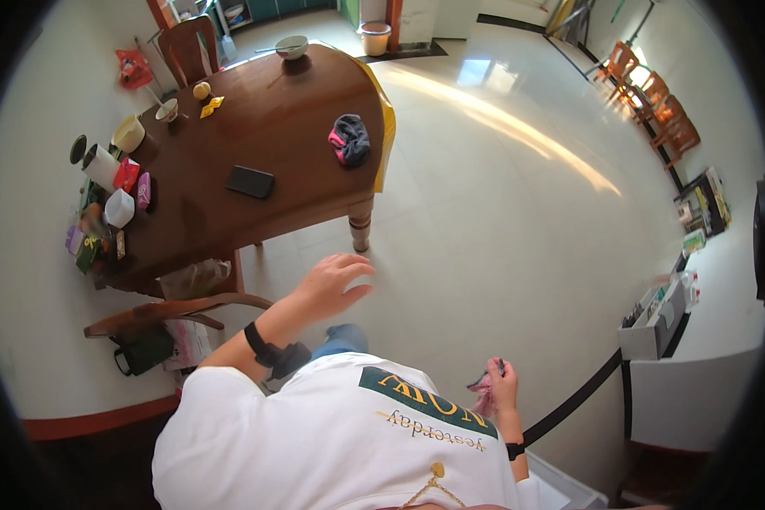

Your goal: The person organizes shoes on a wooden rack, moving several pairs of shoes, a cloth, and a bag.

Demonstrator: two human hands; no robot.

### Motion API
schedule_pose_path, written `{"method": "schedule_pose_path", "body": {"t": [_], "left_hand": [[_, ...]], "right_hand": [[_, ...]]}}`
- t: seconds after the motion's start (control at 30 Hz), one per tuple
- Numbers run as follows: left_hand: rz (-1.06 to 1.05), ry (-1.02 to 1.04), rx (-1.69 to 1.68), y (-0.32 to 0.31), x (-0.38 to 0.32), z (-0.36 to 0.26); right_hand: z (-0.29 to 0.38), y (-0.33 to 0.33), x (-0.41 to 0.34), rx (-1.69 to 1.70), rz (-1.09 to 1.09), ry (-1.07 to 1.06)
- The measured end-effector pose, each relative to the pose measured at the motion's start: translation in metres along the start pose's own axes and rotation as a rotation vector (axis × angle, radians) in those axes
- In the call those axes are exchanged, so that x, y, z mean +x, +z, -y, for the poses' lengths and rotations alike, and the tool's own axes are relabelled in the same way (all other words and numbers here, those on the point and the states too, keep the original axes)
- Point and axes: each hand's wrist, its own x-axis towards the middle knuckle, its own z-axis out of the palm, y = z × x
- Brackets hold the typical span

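My left hand [331, 288] hangs in the air before the near side of the brown dining table [280, 121], fingers slightly curled and apart, holding nothing. Low at my right side, my right hand [503, 387] grips a small pink and dark cloth [482, 390], partly hidden by the fingers. On the table near its right end lies a crumpled dark grey and pink cloth [352, 141]. A black smartphone [250, 182] rests flat to the left of it. At the far end stands a bowl [292, 48] with a utensil across its rim.
Containers and packets, among them a white tub [120, 208] and a pink packet [143, 190], crowd the table's left side. A wooden chair [178, 309] stands close on my left. Along the right wall are a grey storage box [656, 322] and several wooden chairs [676, 131].
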Motion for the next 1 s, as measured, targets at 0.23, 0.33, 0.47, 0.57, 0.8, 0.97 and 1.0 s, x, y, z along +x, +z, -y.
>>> {"method": "schedule_pose_path", "body": {"t": [0.23,0.33,0.47,0.57,0.8,0.97,1.0], "left_hand": [[0.141,-0.028,-0.225,0.065,0.159,0.033],[0.096,-0.119,-0.304,0.098,0.227,0.062],[0.260,-0.096,-0.358,0.135,0.346,0.063],[0.420,0.110,-0.283,0.161,0.430,0.036],[0.661,0.377,-0.304,0.249,0.550,-0.079],[0.776,0.459,-0.328,0.323,0.576,-0.191],[0.806,0.458,-0.324,0.337,0.582,-0.212]], "right_hand": [[0.054,-0.004,0.155,0.182,0.119,-0.092],[0.100,-0.023,0.209,0.181,0.090,-0.063],[0.148,-0.076,0.243,-0.232,-0.334,-0.259],[0.114,-0.121,0.262,-0.657,-0.751,-0.516],[0.158,-0.237,0.275,0.190,-0.846,-0.189],[0.154,-0.337,0.291,0.138,-0.907,-0.171],[0.149,-0.357,0.294,0.110,-0.918,-0.160]]}}
